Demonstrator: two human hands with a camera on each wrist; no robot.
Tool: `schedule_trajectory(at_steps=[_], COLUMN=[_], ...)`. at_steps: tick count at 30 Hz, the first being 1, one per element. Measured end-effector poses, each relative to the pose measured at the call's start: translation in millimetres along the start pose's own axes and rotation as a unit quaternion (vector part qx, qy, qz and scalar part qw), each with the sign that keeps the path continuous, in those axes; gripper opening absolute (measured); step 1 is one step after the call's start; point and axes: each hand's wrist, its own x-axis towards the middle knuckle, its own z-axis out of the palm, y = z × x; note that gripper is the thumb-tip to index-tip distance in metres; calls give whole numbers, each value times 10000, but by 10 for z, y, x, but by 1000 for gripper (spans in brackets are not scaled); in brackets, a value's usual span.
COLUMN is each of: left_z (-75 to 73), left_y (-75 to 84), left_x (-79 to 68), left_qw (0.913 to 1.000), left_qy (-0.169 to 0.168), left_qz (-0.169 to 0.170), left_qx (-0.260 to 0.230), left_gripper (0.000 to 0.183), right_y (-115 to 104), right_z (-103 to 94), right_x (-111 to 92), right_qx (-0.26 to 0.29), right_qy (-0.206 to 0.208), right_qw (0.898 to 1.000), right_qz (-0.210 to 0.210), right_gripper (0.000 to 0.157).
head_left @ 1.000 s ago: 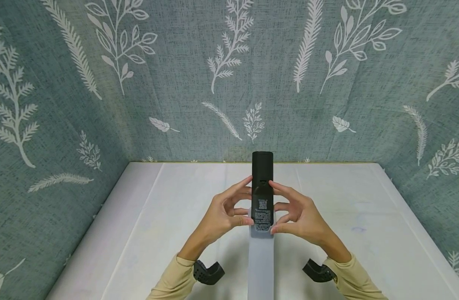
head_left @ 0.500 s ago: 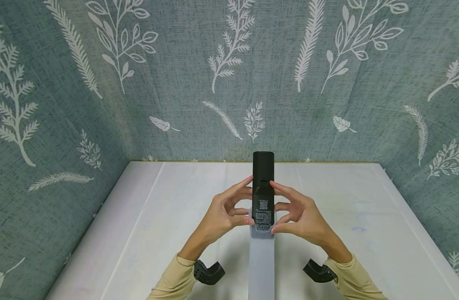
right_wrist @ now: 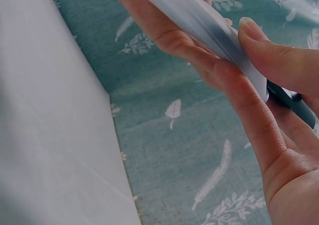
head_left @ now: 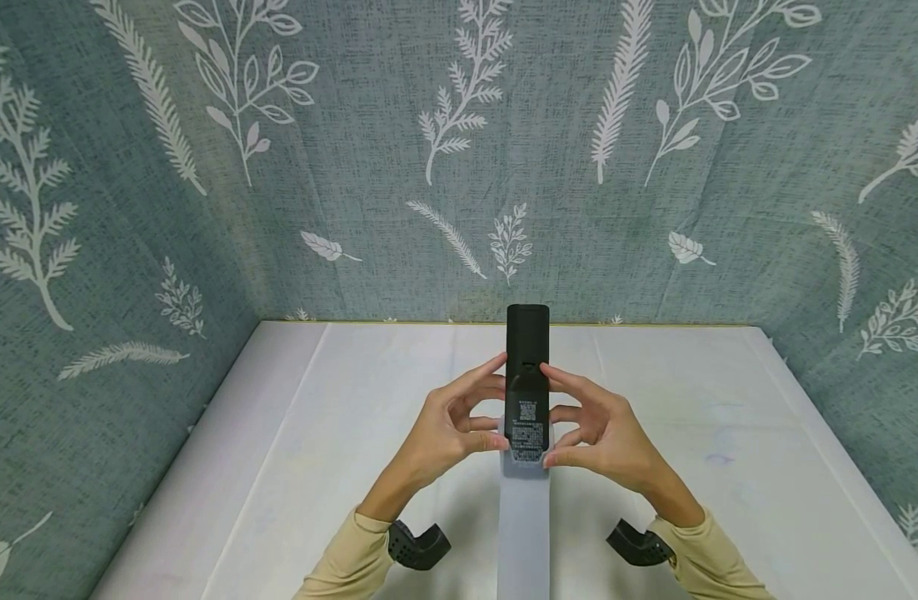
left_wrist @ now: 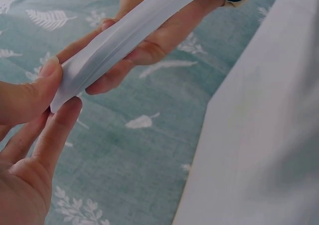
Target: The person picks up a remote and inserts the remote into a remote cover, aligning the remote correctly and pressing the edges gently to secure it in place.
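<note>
A black remote control [head_left: 527,337], its back with a printed label and square code facing up, stands out of the mouth of a long translucent sleeve [head_left: 524,533]. The sleeve covers the remote's near end and runs on toward the person. On the left edge, my left hand [head_left: 450,427] pinches the sleeve's mouth with thumb and fingers, its index fingertip on the remote's side. Mirroring it, my right hand [head_left: 600,425] grips the right edge. In the right wrist view, the remote's dark end [right_wrist: 297,105] shows past the sleeve [right_wrist: 204,26]; the left wrist view shows mostly sleeve [left_wrist: 114,46].
A white table [head_left: 339,433] lies beneath both hands. Grey-green fabric [head_left: 354,167] with white leaf prints rises behind it and along both sides. Black wrist devices [head_left: 417,546] sit at the cuffs of the yellow sleeves [head_left: 346,558].
</note>
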Motion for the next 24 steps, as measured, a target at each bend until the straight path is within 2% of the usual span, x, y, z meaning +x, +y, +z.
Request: schedule_trajectory(at_steps=[24], left_z=[1], left_y=[-2], left_x=[-18], left_qw=[10000], left_qy=[19], left_qz=[-17], left_qx=[11], left_gripper=[84], right_y=[27], right_z=[-2], right_x=[-12], right_qx=[-5], right_qy=[16], right_qw=[10000], right_qz=[22], right_gripper=[91])
